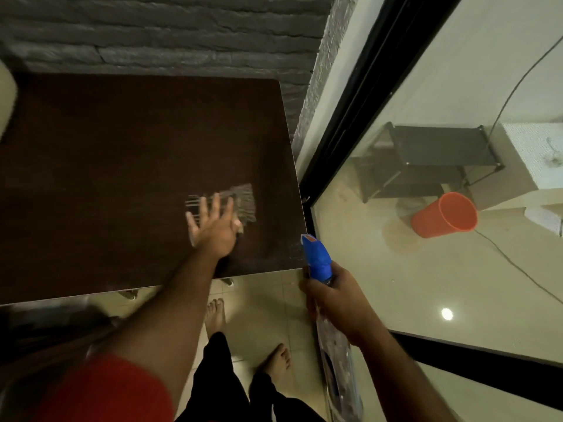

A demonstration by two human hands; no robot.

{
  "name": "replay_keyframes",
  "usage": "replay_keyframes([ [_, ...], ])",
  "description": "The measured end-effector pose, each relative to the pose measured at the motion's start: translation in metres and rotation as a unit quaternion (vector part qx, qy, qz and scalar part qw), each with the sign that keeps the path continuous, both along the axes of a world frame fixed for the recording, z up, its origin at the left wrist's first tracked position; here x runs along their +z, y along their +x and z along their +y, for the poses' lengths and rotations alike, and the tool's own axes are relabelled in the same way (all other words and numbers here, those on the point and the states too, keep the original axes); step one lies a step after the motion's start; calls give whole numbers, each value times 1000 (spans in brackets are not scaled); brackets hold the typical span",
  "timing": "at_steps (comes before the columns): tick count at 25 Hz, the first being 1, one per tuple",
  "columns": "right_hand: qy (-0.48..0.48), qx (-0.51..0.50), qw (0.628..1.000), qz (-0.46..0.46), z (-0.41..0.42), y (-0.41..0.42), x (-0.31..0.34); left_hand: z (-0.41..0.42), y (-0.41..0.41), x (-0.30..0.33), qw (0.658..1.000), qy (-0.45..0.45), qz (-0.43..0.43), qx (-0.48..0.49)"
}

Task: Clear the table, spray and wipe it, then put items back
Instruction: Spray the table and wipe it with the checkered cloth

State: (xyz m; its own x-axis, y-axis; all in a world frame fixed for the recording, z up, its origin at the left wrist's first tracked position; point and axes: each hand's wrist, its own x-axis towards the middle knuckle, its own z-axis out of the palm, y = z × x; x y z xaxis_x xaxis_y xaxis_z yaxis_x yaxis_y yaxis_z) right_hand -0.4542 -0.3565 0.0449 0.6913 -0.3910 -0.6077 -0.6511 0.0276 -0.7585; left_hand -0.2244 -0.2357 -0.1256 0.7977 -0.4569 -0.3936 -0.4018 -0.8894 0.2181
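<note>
Left grip presses flat, fingers spread, on the cloth near the desk's right edge; right grip holds the spray bottle beside it.

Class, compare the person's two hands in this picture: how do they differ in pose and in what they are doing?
The left hand lies flat with fingers spread, pressing a cloth on the table; the right hand is curled round a spray bottle. The left is over the tabletop, the right beside its edge. Both are bare.
</note>
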Motion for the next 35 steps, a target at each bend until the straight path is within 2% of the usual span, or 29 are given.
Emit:
replay_keyframes([
  [2, -8, 2, 1000, -5, -2, -6, -3, 10, 29, 0, 995, 29, 12, 98],
  [4, -8, -4, 1000, -9, -2, -13, -4, 6, 5, 4, 993, 31, 7, 117],
  [5, -3, -7, 1000, -8, -1, -14, -4, 0, -25, 7, 995, 30, 2, 96],
  [7, 22, -7, 1000, -5, 3, -14, -3, -2, -93, 6, 1000, 10, -1, -13],
  [9, 36, 6, 999, -3, 8, -8, -4, 13, -100, 5, 994, 17, 2, -105],
  [10, 35, 12, 999, -2, 10, -6, -5, 23, -77, 1, 996, 2, 4, -93],
  [12, 33, 16, 999, -7, 12, -1, -8, 47, -16, 0, 1000, 3, -1, 31],
  [14, 30, 20, 999, -8, 14, 0, -11, 69, 31, 3, 991, 40, 31, 127],
  [16, 29, 17, 999, -7, 16, -1, -13, 68, 43, 3, 986, 48, 33, 157],
  [18, 27, 26, 999, 4, 23, 0, -16, 49, 11, 8, 991, 34, 21, 131],
  [21, 47, 39, 998, 19, 35, 7, -17, 42, -79, 4, 999, 10, -10, -44],
  [23, 60, 43, 997, 24, 40, 10, -18, 59, -71, -3, 997, -1, -20, -79],
  [27, 19, 25, 999, 19, 35, 3, -19, 80, 30, -5, 989, 13, 9, 149],
  [29, 4, -6, 1000, 14, 31, -3, -17, 74, 35, 0, 981, 28, 17, 189],
  [31, -12, -42, 999, 15, 27, -9, -17, 56, -5, 3, 985, 24, -1, 168],
  [35, -10, -79, 996, 47, 23, -22, -22, 45, -90, -5, 999, 12, 1, 48],
])
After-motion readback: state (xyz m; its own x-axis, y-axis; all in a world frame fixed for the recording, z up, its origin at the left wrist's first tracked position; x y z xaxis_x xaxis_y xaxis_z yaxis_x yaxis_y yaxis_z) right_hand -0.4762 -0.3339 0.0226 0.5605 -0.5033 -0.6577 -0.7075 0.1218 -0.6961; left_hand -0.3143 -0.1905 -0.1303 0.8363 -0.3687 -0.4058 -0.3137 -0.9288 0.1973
